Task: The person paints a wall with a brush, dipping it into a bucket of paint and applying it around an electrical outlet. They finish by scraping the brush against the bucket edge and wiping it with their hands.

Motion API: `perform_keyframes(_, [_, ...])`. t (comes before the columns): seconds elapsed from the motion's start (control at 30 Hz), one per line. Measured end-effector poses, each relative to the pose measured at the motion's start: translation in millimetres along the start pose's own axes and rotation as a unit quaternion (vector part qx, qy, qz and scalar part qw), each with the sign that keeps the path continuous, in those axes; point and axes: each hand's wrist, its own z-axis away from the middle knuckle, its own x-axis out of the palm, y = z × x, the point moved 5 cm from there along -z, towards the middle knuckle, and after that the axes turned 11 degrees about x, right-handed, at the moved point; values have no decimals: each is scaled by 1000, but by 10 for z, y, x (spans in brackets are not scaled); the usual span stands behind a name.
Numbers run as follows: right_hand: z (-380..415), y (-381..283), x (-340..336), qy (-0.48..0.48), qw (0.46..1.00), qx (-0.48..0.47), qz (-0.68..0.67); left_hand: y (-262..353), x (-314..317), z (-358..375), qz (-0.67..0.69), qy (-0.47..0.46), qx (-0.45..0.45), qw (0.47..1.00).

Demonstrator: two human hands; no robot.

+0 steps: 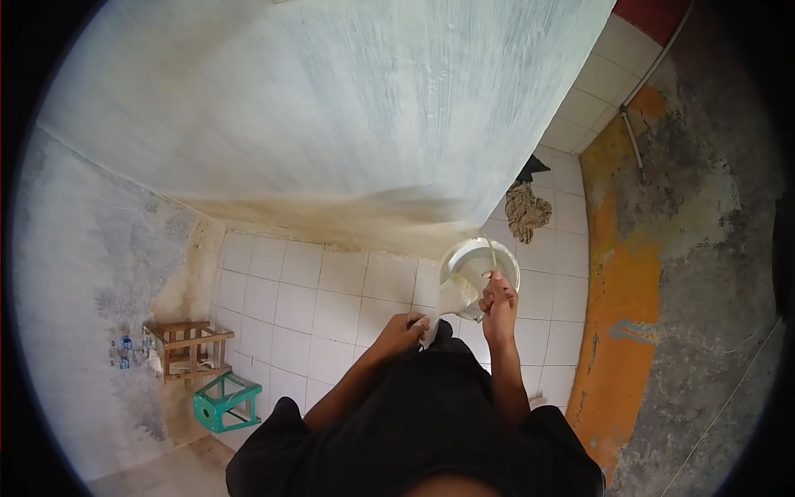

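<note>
A white bucket is in front of me near the wall's lower corner, with pale liquid inside. My right hand is closed over its right side, fingers pinched on a thin, curved, yellowish bucket handle that runs up to the far rim. At the bucket's near left, my left hand is closed around the lower end of a pale, wide-headed paintbrush. The brush's head overlaps the bucket's opening in this view.
A large wall with streaky pale paint rises ahead. On the tiled floor lies a crumpled cloth beyond the bucket. A wooden stool and a green stool stand at left. A peeling orange-grey wall bounds the right.
</note>
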Motion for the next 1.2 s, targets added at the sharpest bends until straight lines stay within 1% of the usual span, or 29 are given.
perform_keyframes(0.03, [-7, 37, 7, -4, 1000, 2, 0, 0, -22, 4, -3, -34, -16, 999])
perform_keyframes(0.13, [-13, 77, -13, 26, 1000, -2, 17, -20, -155, -36, 4, -47, 9, 999])
perform_keyframes(0.23, [-28, 108, -63, 61, 998, -11, 22, 87, -304, -89, 39, -21, 27, 999])
perform_keyframes(0.33, [-52, 246, -155, 75, 996, -9, 45, 134, -462, -262, 44, 29, 93, 994])
perform_keyframes(0.47, [8, 455, -133, 88, 994, 6, 71, 185, -655, -666, -53, 131, 238, 961])
perform_keyframes(0.57, [-44, 628, -330, 107, 992, 15, 58, 495, -619, -1037, -80, 211, 273, 935])
perform_keyframes(0.67, [0, 811, -475, 124, 991, 25, 38, 645, -577, -1350, 27, 257, 277, 926])
perform_keyframes(0.77, [93, 944, -600, 148, 988, 36, 27, 490, -639, -1727, 66, 267, 339, 900])
perform_keyframes(0.87, [199, 1012, -648, 168, 985, 38, 15, 41, -730, -2028, 45, 298, 278, 912])
perform_keyframes(0.97, [232, 980, -675, 184, 982, 34, 11, -490, -704, -2217, 17, 309, 286, 907])
perform_keyframes(1.07, [249, 975, -601, 192, 981, 27, 15, -1046, -758, -2288, -34, 327, 232, 915])
perform_keyframes(1.17, [231, 974, -517, 196, 980, 11, 24, -1407, -805, -2298, 28, 335, 96, 937])
perform_keyframes(1.2, [221, 968, -480, 196, 980, 9, 28, -1353, -818, -2266, 58, 336, 100, 935])
